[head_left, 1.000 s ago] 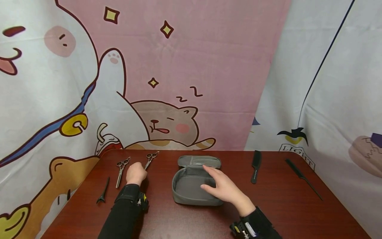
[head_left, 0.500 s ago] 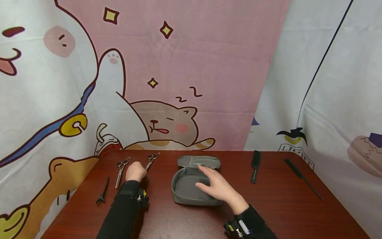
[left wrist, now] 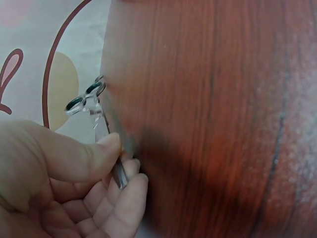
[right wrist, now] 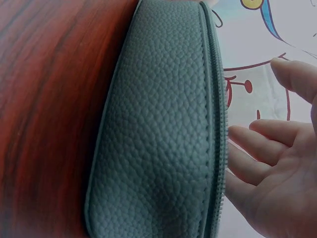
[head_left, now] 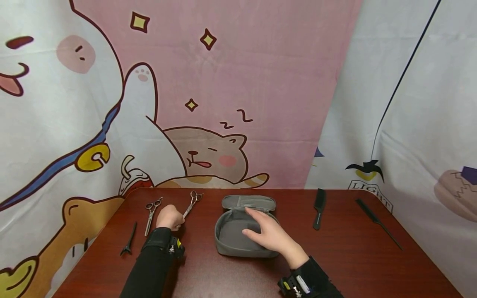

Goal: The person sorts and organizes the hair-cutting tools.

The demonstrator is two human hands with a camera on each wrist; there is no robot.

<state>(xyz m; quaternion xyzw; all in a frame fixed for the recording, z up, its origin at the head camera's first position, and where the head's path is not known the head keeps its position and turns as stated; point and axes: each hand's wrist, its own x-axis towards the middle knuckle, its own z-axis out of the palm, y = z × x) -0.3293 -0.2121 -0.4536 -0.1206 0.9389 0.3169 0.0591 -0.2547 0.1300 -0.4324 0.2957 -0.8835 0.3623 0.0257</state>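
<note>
Between left fingers [left wrist: 128, 203], scissors [head_left: 191, 204] are partly hidden.

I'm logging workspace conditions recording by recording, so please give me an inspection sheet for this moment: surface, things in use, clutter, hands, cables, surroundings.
Surface: reddish-brown table, wood-grained, shiny in places.
Things in use: silver scissors, held; grey case, lid folded back.
Clutter: second pair of scissors and dark clip-like tool at left; wide comb and thin-tailed comb at right.
Hands: left hand pinches the silver scissors by the blade end; right hand open at the case's right side, contact unclear.
Cables: nothing seen on the table.
Surroundings: pink and white backdrop with cartoon animals.
</note>
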